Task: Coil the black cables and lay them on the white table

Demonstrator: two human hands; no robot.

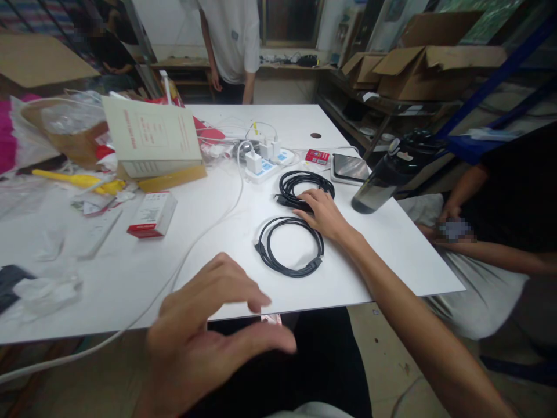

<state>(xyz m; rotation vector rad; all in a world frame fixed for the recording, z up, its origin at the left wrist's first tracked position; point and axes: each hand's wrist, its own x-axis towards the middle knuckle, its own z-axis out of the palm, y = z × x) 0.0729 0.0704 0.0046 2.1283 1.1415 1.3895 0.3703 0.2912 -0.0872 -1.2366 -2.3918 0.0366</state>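
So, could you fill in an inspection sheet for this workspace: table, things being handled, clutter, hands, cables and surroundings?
Surface: white table, most crowded at its far left.
Things handled: far coil of black cable and near coil of black cable, both lying on the table.
Clutter: red-and-white box, yellow object, bottle near the right edge.
Hands: left hand holds nothing, thumb and fingers apart; right hand is at the far coil, grip unclear.
Cables: white cable crosses the table and its near edge; power strip holds white plugs.
Surroundings: cardboard boxes; one person beyond the table, another person at right.
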